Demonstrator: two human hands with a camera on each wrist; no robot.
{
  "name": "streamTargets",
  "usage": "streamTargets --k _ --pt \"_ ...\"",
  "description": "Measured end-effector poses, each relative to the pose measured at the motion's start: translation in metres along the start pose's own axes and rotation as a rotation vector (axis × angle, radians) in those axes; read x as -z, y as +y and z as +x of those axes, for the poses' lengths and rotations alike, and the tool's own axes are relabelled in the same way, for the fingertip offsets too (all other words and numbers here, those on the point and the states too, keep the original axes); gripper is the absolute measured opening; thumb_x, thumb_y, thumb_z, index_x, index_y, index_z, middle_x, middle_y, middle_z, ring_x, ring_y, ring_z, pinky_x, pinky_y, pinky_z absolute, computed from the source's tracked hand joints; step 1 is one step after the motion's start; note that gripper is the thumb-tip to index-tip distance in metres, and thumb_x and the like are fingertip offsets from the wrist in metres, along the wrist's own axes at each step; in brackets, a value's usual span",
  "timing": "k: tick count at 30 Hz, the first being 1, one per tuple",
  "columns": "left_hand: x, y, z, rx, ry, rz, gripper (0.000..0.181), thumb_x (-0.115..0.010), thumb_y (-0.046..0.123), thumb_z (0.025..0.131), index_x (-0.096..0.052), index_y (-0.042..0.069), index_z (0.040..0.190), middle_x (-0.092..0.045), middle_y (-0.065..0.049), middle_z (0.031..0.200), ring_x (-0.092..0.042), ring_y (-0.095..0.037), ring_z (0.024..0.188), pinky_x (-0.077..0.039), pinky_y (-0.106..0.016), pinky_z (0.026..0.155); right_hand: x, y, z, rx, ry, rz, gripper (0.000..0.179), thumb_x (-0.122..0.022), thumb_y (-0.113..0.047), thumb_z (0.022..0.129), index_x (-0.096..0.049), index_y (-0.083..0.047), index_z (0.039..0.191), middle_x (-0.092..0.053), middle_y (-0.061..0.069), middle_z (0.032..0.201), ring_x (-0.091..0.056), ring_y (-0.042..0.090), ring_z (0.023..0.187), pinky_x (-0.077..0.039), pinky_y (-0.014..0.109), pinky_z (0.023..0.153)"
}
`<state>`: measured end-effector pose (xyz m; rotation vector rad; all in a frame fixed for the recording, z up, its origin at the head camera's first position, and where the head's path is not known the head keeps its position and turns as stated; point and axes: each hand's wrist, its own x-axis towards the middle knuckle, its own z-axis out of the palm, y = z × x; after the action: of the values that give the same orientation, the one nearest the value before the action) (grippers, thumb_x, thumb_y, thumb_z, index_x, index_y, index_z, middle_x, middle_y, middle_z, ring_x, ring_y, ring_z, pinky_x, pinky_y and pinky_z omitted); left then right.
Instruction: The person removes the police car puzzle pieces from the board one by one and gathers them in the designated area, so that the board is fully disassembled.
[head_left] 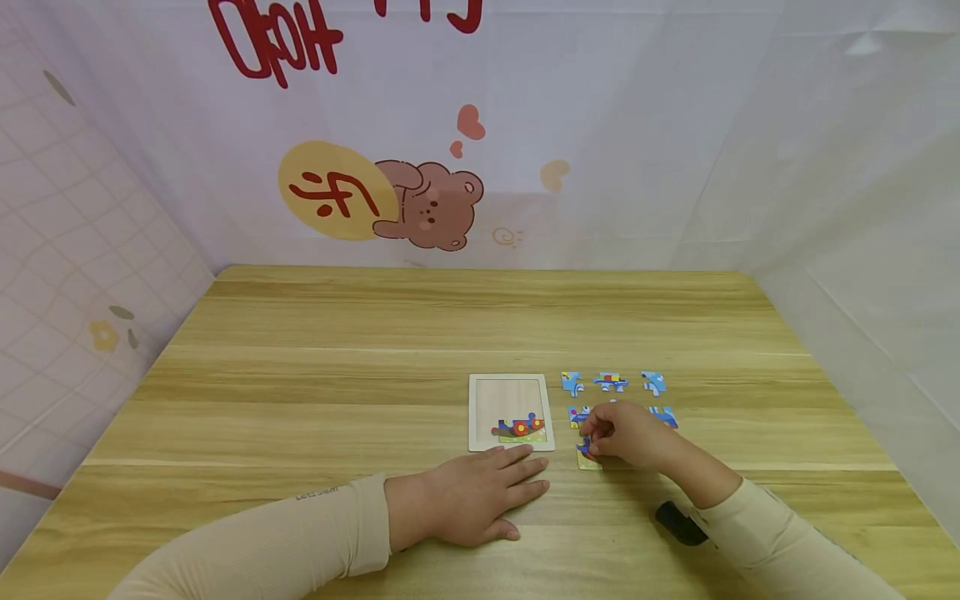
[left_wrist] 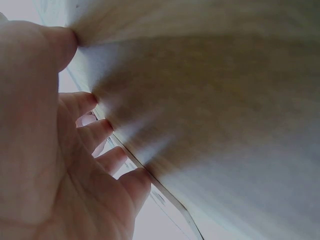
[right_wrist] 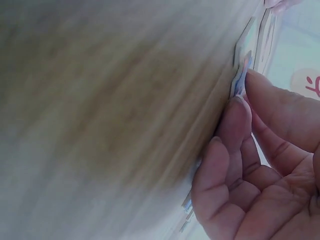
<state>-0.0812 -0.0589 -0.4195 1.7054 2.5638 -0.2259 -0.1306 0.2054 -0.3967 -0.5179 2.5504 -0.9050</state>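
A pale wooden puzzle tray [head_left: 472,412] lies on the table, with joined pieces [head_left: 517,429] showing red flowers in its lower right corner. My left hand [head_left: 480,496] rests palm down in front of it, fingers spread, fingertips right at the tray's near edge. To the right of the tray, my right hand [head_left: 626,433] pinches a yellow-and-blue puzzle piece [head_left: 588,461] between thumb and index finger. In the right wrist view the piece [right_wrist: 241,80] shows edge-on at the thumb tip, close over the table. The other fingers are curled under.
Behind my right hand lie loose blue pieces in two rows, among them a corner piece [head_left: 654,382], one with a red-and-yellow patch [head_left: 611,382] and one at left [head_left: 572,382]. A black object [head_left: 681,523] shows by the right sleeve. A printed curtain [head_left: 637,125] encloses the table.
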Motion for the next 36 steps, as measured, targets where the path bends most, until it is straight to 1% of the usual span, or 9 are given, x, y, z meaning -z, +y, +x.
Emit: streamTargets --k 13,20,25,30,34,36 --pt "0.0034 0.0 -0.0005 0.009 -0.018 -0.01 0.059 -0.04 0.05 0.1 -0.037 0.019 0.15 -0.03 -0.003 0.156 -0.028 -0.024 0.143 -0.03 -0.031 0.112 -0.0009 -0.0038 0.0015 -0.016 0.0 -0.066 0.009 -0.072 0.002 0.081 -0.069 -0.005 0.086 -0.065 -0.003 0.078 -0.054 0.01 0.072 -0.048 0.029 0.067" --pt "0.0028 -0.0002 -0.0007 0.008 -0.023 -0.008 0.06 -0.04 0.051 0.1 -0.036 0.019 0.15 -0.03 -0.003 0.156 -0.028 -0.024 0.143 -0.03 -0.031 0.112 -0.0001 -0.0067 0.002 0.012 -0.002 -0.105 0.01 -0.072 0.003 0.08 -0.069 -0.005 0.085 -0.067 -0.003 0.08 -0.056 0.01 0.075 -0.05 0.033 0.07" --pt "0.001 -0.0004 -0.0004 0.005 -0.022 -0.002 0.06 -0.039 0.051 0.1 -0.036 0.02 0.151 -0.03 -0.003 0.156 -0.028 -0.024 0.143 -0.03 -0.031 0.112 -0.0001 -0.0071 0.0029 0.011 -0.006 -0.114 0.01 -0.072 0.003 0.08 -0.069 -0.005 0.085 -0.067 -0.002 0.081 -0.057 0.011 0.076 -0.051 0.034 0.071" --pt "0.0034 0.0001 -0.001 0.007 -0.021 -0.005 0.059 -0.04 0.051 0.1 -0.036 0.02 0.15 -0.03 -0.003 0.156 -0.028 -0.024 0.143 -0.03 -0.031 0.112 -0.001 -0.0063 0.0038 -0.001 -0.012 -0.112 0.011 -0.072 0.004 0.08 -0.07 -0.006 0.085 -0.068 -0.002 0.082 -0.057 0.011 0.076 -0.051 0.034 0.071" --pt "0.0033 0.0005 -0.0009 0.008 -0.019 -0.004 0.06 -0.04 0.051 0.1 -0.036 0.02 0.151 -0.03 -0.003 0.156 -0.028 -0.024 0.143 -0.031 -0.032 0.111 -0.0007 -0.0058 0.0038 -0.016 -0.02 -0.098 0.01 -0.071 0.003 0.082 -0.07 -0.006 0.086 -0.067 -0.003 0.082 -0.056 0.011 0.076 -0.051 0.033 0.071" --pt "0.0029 0.0005 -0.0007 0.007 -0.019 -0.003 0.06 -0.039 0.051 0.1 -0.035 0.02 0.151 -0.03 -0.003 0.157 -0.028 -0.024 0.143 -0.031 -0.032 0.111 0.0004 -0.0059 0.0042 -0.01 -0.014 -0.09 0.008 -0.07 0.002 0.083 -0.069 -0.005 0.087 -0.066 -0.003 0.081 -0.056 0.011 0.076 -0.051 0.032 0.071"
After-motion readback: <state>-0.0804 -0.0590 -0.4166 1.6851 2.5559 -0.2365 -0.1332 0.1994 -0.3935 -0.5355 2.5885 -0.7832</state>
